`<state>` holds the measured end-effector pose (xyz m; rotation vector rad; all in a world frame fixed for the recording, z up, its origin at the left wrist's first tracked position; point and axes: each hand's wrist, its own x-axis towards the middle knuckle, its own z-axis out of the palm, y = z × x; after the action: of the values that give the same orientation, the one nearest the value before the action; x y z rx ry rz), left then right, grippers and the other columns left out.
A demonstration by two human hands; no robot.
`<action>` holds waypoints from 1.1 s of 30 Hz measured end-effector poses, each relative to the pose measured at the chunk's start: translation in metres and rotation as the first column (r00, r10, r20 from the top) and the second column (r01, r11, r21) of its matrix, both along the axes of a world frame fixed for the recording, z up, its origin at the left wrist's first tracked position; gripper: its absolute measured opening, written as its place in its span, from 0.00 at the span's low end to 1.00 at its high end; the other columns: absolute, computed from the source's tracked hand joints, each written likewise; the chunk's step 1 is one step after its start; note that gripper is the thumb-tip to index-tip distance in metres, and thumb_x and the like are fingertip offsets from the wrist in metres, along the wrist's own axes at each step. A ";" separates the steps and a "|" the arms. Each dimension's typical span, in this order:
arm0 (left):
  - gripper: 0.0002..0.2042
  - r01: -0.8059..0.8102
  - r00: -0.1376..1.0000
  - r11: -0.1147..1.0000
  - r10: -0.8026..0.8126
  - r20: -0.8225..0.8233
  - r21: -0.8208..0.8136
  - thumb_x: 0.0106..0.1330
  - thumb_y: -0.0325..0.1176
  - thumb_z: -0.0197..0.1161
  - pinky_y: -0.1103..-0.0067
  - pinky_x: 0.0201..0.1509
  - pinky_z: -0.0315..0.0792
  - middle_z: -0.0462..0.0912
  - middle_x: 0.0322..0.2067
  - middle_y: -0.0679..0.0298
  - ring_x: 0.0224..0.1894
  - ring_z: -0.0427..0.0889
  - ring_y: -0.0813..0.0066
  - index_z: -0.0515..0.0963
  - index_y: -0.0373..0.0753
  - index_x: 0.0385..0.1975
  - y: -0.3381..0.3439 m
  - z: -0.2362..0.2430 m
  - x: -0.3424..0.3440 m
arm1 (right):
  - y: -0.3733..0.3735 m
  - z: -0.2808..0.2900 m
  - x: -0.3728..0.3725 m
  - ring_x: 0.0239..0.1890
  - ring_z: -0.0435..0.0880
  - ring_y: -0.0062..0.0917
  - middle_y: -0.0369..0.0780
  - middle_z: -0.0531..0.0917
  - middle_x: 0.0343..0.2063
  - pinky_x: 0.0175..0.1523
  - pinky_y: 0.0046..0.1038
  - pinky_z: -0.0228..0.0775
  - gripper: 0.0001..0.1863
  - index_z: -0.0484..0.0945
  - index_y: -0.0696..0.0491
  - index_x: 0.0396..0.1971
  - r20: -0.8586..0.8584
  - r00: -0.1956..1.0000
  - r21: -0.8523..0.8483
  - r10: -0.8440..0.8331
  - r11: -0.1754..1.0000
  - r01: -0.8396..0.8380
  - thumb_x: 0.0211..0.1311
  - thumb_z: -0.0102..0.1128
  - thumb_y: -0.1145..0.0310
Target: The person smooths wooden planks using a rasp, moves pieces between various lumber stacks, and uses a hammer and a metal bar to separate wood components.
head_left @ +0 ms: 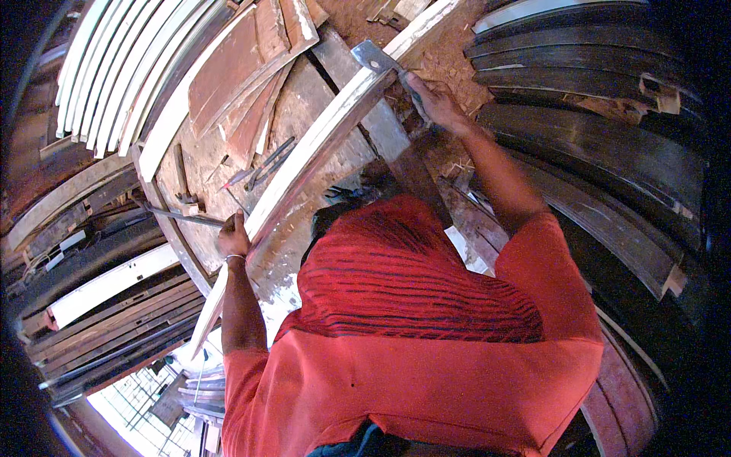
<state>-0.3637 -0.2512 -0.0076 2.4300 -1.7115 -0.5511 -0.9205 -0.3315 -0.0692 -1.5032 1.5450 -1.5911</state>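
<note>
A long curved wooden plank (304,145) with a pale top edge runs diagonally from the lower left to the top. My left hand (234,238) is closed at its near part, with a thin band on the wrist. A thin dark bar (186,217) reaches up to that hand from the left; whether the fingers also hold it is hard to tell. Farther along, my right hand (435,99) grips a tool with a flat grey metal blade (373,57). The blade lies across the plank's top edge, and the fingers partly hide the handle.
Under the plank is a worn wooden worktop (304,91). Reddish-brown panels (236,68) and a pair of pliers-like tools (266,167) lie on it. Curved pale strips (129,68) stack at the far left, dark curved boards (586,145) at the right. Wood shavings (449,65) cover the ground beyond.
</note>
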 end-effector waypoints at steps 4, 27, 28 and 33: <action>0.26 -0.144 0.985 0.988 0.138 -0.103 -0.050 0.69 0.59 0.53 0.70 0.48 0.75 0.87 0.38 0.54 0.43 0.86 0.58 0.86 0.40 0.40 0.016 -0.023 0.019 | 0.000 0.053 -0.019 0.21 0.74 0.21 0.34 0.76 0.16 0.30 0.25 0.67 0.37 0.77 0.52 0.24 0.198 0.978 0.776 0.069 0.599 -0.199 0.70 0.35 0.33; 0.30 -0.053 0.996 0.995 0.047 0.076 0.078 0.69 0.61 0.50 0.66 0.51 0.75 0.86 0.41 0.52 0.46 0.85 0.54 0.84 0.38 0.44 0.005 0.000 -0.001 | 0.011 0.016 -0.010 0.22 0.76 0.21 0.37 0.80 0.22 0.29 0.27 0.69 0.29 0.81 0.56 0.34 0.093 0.970 0.700 0.222 0.679 -0.223 0.70 0.50 0.42; 0.30 -0.059 0.996 0.995 0.053 0.077 0.078 0.69 0.61 0.50 0.66 0.51 0.75 0.86 0.41 0.52 0.46 0.85 0.54 0.84 0.38 0.44 0.007 -0.003 0.003 | 0.019 0.021 -0.003 0.22 0.76 0.21 0.37 0.80 0.22 0.29 0.27 0.69 0.29 0.81 0.56 0.34 0.095 0.969 0.699 0.227 0.678 -0.227 0.70 0.50 0.42; 0.30 -0.101 0.995 0.995 0.101 -0.011 0.005 0.66 0.62 0.54 0.67 0.52 0.75 0.86 0.41 0.51 0.46 0.85 0.54 0.84 0.38 0.44 0.009 -0.005 0.000 | 0.057 0.049 0.041 0.37 0.80 0.33 0.46 0.82 0.34 0.44 0.35 0.73 0.24 0.78 0.58 0.42 -0.055 0.942 0.303 0.331 0.905 -0.300 0.63 0.62 0.49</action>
<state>-0.3635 -0.2417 -0.0126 2.4947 -1.5748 -0.5548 -0.8792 -0.2744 -0.0206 -1.5922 1.4268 -1.0670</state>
